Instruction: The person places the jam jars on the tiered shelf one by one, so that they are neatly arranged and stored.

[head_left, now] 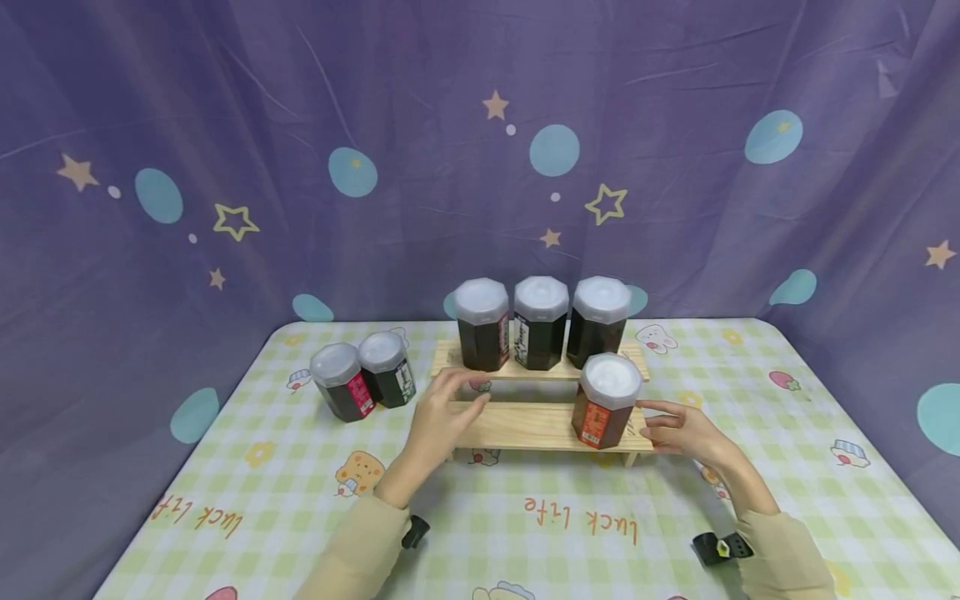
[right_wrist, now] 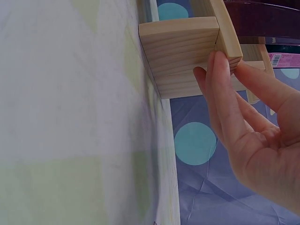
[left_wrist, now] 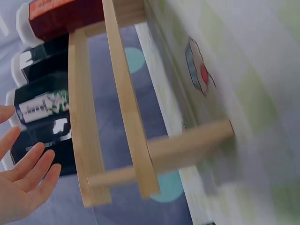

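A two-step wooden rack (head_left: 517, 425) stands on the table. Three dark jars with frosted white lids line its upper step: a left jar (head_left: 483, 342), a middle jar (head_left: 542, 333) and a right jar (head_left: 600, 333). On the lower step, toward its right end, sits a reddish-brown jar (head_left: 609, 400) with an orange label. My left hand (head_left: 441, 417) hovers at the rack's left end, fingers apart and holding nothing; the left wrist view shows this hand (left_wrist: 28, 187) spread beside the boards. With fingertips and thumb, my right hand (right_wrist: 253, 126) pinches the lower board's right end corner.
Left of the rack, two more lidded jars stand close together, one with a pink label (head_left: 345, 387) and one with a white label (head_left: 390, 375). A green checked cloth (head_left: 570, 567) covers the table. A purple curtain (head_left: 420, 100) hangs behind it.
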`<move>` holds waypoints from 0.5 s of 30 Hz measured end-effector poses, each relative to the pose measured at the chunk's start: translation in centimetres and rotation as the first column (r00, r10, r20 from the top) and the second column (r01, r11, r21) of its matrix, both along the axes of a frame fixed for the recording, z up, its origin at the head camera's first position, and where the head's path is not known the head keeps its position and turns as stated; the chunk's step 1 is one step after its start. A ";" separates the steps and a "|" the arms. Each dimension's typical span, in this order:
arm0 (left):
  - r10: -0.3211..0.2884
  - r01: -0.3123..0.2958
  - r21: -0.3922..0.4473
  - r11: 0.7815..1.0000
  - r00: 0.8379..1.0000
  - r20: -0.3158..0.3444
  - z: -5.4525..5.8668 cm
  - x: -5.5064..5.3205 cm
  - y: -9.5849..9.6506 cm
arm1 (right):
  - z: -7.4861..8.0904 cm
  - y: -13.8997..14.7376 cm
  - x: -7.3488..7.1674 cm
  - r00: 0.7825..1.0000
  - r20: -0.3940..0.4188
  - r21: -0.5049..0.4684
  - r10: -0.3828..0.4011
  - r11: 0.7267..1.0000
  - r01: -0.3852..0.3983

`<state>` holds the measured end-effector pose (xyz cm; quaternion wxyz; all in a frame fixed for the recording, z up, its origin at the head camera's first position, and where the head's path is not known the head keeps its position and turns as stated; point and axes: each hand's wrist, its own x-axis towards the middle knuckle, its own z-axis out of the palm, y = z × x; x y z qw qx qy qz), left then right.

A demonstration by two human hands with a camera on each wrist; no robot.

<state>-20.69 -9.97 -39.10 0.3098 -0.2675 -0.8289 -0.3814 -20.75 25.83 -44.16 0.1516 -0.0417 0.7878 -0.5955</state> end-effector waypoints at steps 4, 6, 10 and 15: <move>0.042 -0.042 0.004 0.999 0.999 0.012 0.1 0.1 -1.3 | 0.0 0.0 0.1 1.000 0.001 -0.010 0.000 1.000 0.000; 0.063 -0.063 0.001 0.998 0.998 0.022 0.1 0.2 -2.0 | 0.1 -0.1 0.1 1.000 0.001 -0.012 0.003 1.000 -0.003; 0.096 -0.096 0.000 0.995 0.995 0.029 0.1 0.3 -3.1 | 0.1 -0.2 0.1 1.000 -0.006 -0.013 0.012 1.000 -0.012; 0.147 -0.148 0.005 0.989 0.986 0.080 0.0 0.5 -4.4 | 0.0 -0.1 0.1 1.000 -0.014 -0.005 0.017 1.000 -0.017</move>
